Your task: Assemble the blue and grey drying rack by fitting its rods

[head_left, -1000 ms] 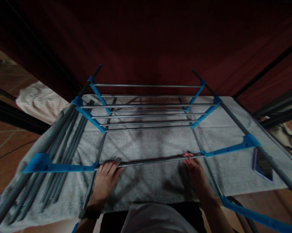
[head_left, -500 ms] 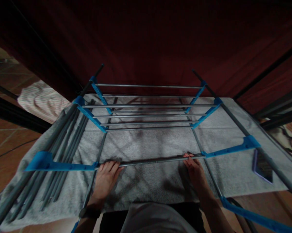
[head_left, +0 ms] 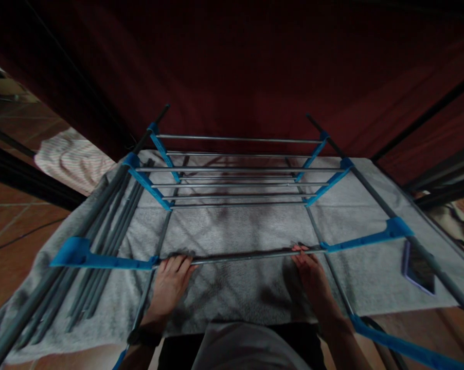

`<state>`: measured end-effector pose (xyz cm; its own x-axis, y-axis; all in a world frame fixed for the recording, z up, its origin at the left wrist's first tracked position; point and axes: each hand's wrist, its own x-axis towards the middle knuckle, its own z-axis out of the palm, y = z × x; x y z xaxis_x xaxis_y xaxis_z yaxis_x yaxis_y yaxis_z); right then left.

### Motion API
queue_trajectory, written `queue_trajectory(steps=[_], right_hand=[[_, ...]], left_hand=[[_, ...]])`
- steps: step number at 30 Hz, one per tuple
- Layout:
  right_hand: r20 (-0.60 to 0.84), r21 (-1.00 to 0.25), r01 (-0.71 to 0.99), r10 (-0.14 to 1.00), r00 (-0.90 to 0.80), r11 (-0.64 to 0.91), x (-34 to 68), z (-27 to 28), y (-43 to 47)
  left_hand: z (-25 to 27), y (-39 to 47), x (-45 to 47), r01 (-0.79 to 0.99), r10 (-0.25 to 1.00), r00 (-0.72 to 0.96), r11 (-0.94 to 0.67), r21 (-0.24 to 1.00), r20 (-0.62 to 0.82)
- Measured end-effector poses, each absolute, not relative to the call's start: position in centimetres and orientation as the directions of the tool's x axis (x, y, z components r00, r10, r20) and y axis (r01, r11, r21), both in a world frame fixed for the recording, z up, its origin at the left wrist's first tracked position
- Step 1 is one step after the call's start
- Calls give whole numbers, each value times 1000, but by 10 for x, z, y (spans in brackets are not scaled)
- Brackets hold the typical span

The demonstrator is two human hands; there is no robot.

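Observation:
A thin grey metal tube [head_left: 242,258] runs crosswise in front of me, between two blue plastic brackets of a rack frame. My left hand [head_left: 173,280] is closed over its left end, close to the left bracket [head_left: 112,261]. Near the other end, my right hand [head_left: 308,267] pinches the tube with its fingertips, just short of the right bracket [head_left: 363,240]. Several similar crossbars [head_left: 239,169] span the far part of the frame between more blue brackets. Thick grey poles [head_left: 374,190] carry the brackets on both sides.
Several loose grey tubes [head_left: 114,241] lie on the left of the grey blanket [head_left: 232,226]. A phone [head_left: 419,267] rests on the right, beside a pole. Behind the rack hangs a dark red curtain [head_left: 235,67]. A striped cloth [head_left: 73,156] lies at the far left.
The left side of the frame has shifted slightly to the right in view. Both hands stay on the tube in nearly the same places.

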<state>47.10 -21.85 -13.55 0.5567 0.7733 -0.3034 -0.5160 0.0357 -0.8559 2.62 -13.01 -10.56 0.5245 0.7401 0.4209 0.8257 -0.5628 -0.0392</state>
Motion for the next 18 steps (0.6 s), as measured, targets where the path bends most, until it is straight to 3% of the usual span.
queue_trajectory(steps=[6,12,18], right_hand=[[-448,-794,-602,745,495,-78,463,-128,-217],[-475,-767,-625,784,400,-145,445,-124,-218],[-504,-724,-667,795,338,-176,422,-115,-212]], left_hand=[[-108,-131,26,839,766,505,-544,-17,397],[-106,-136,25,856,825,473,-514,62,309],[-100,-143,28,883,850,446,-469,17,279]])
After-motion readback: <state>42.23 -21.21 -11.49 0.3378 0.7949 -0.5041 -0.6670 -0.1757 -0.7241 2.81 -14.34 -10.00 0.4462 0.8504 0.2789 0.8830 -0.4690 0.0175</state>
